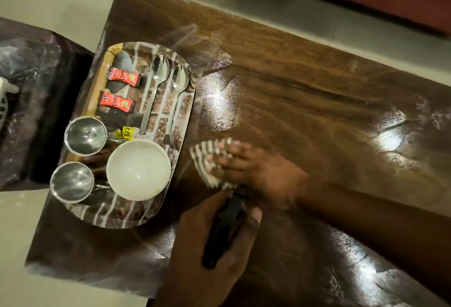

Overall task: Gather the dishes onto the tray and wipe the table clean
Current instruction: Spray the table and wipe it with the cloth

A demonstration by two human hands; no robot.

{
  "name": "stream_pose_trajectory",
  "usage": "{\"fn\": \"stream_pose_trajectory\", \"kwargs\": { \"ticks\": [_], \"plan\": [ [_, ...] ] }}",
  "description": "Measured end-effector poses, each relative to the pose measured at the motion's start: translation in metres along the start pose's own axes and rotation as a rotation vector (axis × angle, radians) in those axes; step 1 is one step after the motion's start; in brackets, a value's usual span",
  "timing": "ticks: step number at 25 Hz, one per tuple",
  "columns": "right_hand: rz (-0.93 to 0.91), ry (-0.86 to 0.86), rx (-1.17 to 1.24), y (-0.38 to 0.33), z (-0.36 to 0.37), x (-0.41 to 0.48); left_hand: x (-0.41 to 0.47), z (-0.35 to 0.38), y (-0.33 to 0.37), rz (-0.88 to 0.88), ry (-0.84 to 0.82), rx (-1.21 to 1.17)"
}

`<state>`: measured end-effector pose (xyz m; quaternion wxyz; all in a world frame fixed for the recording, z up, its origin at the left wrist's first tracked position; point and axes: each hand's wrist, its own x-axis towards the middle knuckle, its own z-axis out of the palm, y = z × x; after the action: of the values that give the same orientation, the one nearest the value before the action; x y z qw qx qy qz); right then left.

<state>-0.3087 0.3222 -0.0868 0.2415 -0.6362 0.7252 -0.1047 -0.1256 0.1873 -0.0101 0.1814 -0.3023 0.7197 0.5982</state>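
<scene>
1. The right hand (253, 172), blurred, presses flat on a checked cloth (211, 160) on the wooden table (317, 92), fingers spread over it rather than pinched.
2. The left hand (214, 241) is wrapped tight around a dark object (224, 231), seemingly a spray trigger, just behind the cloth.
3. The tray (122, 219) lies just left of the cloth, its long axis running away from the person; bowl (138, 169), two steel cups (85, 135), two spoons (156, 87) and sachets (123, 77) already sit on it.
4. Unwiped tabletop seems to stretch rightward, away from the tray; the right hand is nearer.
</scene>
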Motion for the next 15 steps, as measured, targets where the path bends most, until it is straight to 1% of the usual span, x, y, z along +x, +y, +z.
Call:
{"fn": "stream_pose_trajectory", "kwargs": {
  "ticks": [1,2,3,4,5,6,8,10,11,12,13,14,15],
  "plan": [
    [-0.125,-0.067,-0.038,-0.012,0.008,-0.016,0.002,0.001,0.022,-0.002,0.068,-0.068],
    [-0.214,-0.118,-0.077,-0.015,0.012,-0.027,-0.007,-0.002,0.031,0.105,0.112,-0.087],
    [-0.264,-0.16,-0.116,-0.008,0.008,-0.034,-0.019,-0.009,0.038,0.195,0.111,-0.084],
    [-0.226,-0.129,-0.154,0.004,0.0,-0.037,-0.018,-0.009,0.034,0.211,0.114,-0.087],
    [-0.105,-0.082,-0.156,0.02,-0.009,-0.036,-0.017,-0.006,0.027,0.198,0.095,-0.106],
    [0.066,-0.002,-0.148,0.037,-0.018,-0.033,-0.021,-0.007,0.023,0.192,0.086,-0.102],
    [0.457,0.158,-0.038,0.054,-0.034,-0.021,-0.03,-0.007,0.014,0.163,0.076,-0.095],
    [0.769,0.341,0.126,0.047,-0.038,0.0,-0.044,-0.01,0.002,0.186,0.045,-0.112],
    [0.869,0.401,0.189,0.034,-0.036,0.013,-0.051,-0.013,-0.002,0.186,0.041,-0.106],
    [0.895,0.417,0.215,0.017,-0.031,0.023,-0.057,-0.014,-0.01,0.183,0.039,-0.082],
    [0.856,0.387,0.206,-0.003,-0.021,0.028,-0.063,-0.015,-0.017,0.16,0.045,-0.055],
    [0.751,0.328,0.168,-0.026,-0.008,0.029,-0.068,-0.016,-0.022,0.149,0.067,-0.042],
    [0.6,0.259,0.116,-0.05,0.009,0.024,-0.074,-0.018,-0.026,0.134,0.095,-0.061]
  ]
}}
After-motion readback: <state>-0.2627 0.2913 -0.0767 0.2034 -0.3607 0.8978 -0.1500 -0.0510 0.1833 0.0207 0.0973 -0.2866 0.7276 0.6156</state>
